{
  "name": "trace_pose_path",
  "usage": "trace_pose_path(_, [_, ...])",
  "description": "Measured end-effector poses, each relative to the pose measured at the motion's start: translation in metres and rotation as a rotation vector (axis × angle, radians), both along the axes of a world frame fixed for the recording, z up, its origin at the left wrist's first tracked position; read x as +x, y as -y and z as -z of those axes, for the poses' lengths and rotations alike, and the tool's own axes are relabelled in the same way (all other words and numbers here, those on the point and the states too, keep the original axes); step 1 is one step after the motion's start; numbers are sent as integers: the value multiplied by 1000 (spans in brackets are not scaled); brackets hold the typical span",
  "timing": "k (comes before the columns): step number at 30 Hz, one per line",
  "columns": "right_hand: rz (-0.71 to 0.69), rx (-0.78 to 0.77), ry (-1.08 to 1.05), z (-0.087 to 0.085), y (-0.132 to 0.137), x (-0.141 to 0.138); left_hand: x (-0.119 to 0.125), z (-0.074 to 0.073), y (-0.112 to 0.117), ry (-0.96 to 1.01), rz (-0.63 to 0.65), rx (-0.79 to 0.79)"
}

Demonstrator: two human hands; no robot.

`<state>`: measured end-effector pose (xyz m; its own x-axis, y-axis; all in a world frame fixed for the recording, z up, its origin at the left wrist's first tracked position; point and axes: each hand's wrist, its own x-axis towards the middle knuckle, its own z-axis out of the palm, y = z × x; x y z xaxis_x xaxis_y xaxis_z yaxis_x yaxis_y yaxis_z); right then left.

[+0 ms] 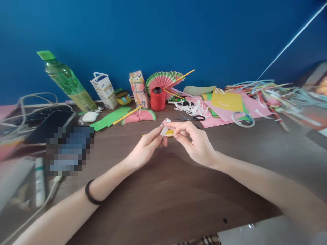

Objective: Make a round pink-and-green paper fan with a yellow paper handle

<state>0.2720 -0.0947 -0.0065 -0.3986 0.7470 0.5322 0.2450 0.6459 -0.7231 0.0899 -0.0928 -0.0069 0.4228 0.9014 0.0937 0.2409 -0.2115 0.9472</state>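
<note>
My left hand [145,148] pinches a small whitish strip [164,131] with a red mark at its upper end, between thumb and fingers. Reaching in from the other side, my right hand [196,143] has its index fingertip at the strip's top, its other fingers curled toward the thumb. Whether those curled fingers hold anything is hidden. Just behind both hands, a yellow piece [169,134] lies on the table, partly covered. A folded watermelon-patterned paper fan [140,115] with a yellow stick [127,115] is beyond my left hand.
Behind the hands stand a red thread spool [157,100], an open paper fan [160,83], a carton [104,91] and a green bottle [68,81]. Black-handled scissors [198,118], coloured paper [227,102] and a tape roll [243,119] lie right; a phone [73,149] lies left.
</note>
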Motion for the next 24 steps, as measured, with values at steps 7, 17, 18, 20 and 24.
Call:
trace_pose_path(7, [-59, 7, -138, 9, -3, -2, -2, -8, 1, 2, 41, 15])
trace_pose_path(17, [20, -11, -371, 4, -20, 2, -15, -9, -14, -186, -207, 235])
trace_pose_path(18, [64, -8, -331, 7, -25, 4, -17, -9, -17, -220, -311, 260])
trace_pose_path(20, [164, 22, -209, 15, -35, 7, -22, -7, -23, -352, -466, 276])
trace_pose_path(24, [173, 52, 57, 29, -45, 13, -32, -1, -32, -774, -465, 283])
